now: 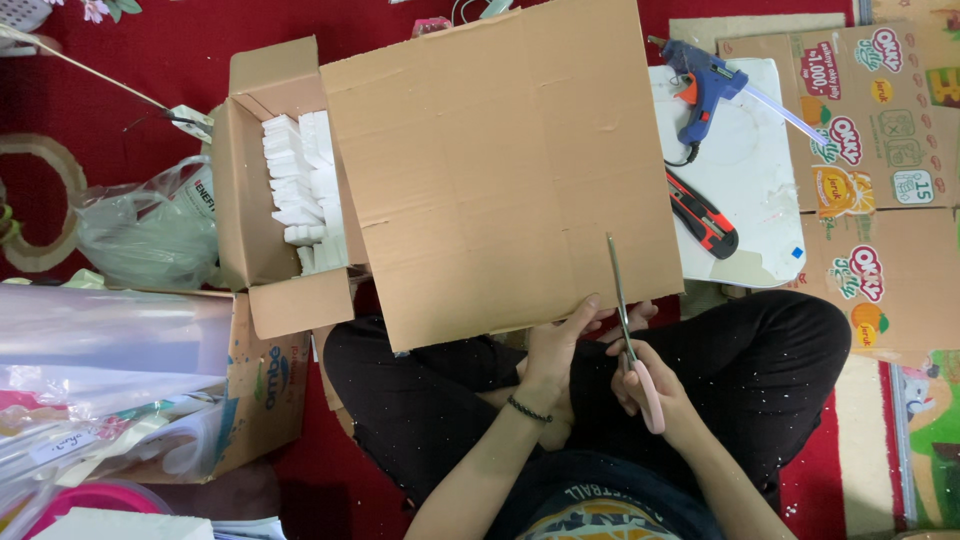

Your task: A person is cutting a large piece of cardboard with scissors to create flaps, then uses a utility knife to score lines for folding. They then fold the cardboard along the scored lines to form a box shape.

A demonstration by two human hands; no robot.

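Cross-legged on the red floor, I gripped pink-handled scissors [632, 345] in my right hand [650, 390], fingers closed through the loops, blades biting into the near edge of a cardboard sheet [500, 170]. My left hand [560, 345] pinched that edge just beside the cut. Behind the sheet sat a box of white foam pieces [300, 190]; a glue gun [700, 85] and a cutter [700, 215] rested on a white board [760, 170].
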